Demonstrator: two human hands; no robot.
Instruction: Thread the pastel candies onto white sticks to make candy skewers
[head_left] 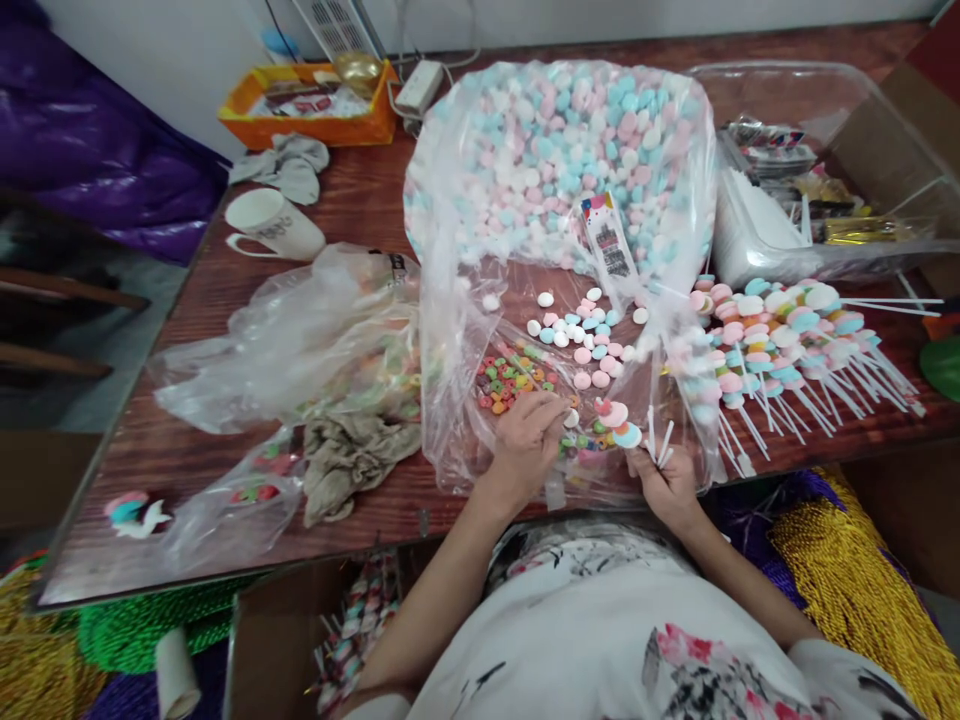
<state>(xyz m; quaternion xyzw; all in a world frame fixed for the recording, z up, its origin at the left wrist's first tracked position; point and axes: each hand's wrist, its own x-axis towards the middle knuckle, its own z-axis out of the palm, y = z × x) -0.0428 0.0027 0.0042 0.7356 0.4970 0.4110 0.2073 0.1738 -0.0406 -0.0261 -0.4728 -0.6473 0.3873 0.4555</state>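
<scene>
My left hand [529, 440] rests on a clear plastic sheet [450, 440] at the table's near edge, its fingers pinched among small coloured ring candies [510, 378]. My right hand [667, 480] grips several white sticks [658, 442], one of them threaded with pink, white and blue marshmallow discs [619, 420]. Loose pastel marshmallows [585, 335] lie on the sheet just beyond both hands. A big clear bag of pink, blue and white marshmallows [562, 150] stands behind them.
Finished marshmallow skewers [780, 340] are piled at the right. A clear bin [840, 110] holds packets and sticks. Left are crumpled plastic bags [300, 340], a rag [345, 460], a white mug [274, 225], an orange tray [307, 105]. Tinsel and a cardboard box [277, 640] lie below the table's edge.
</scene>
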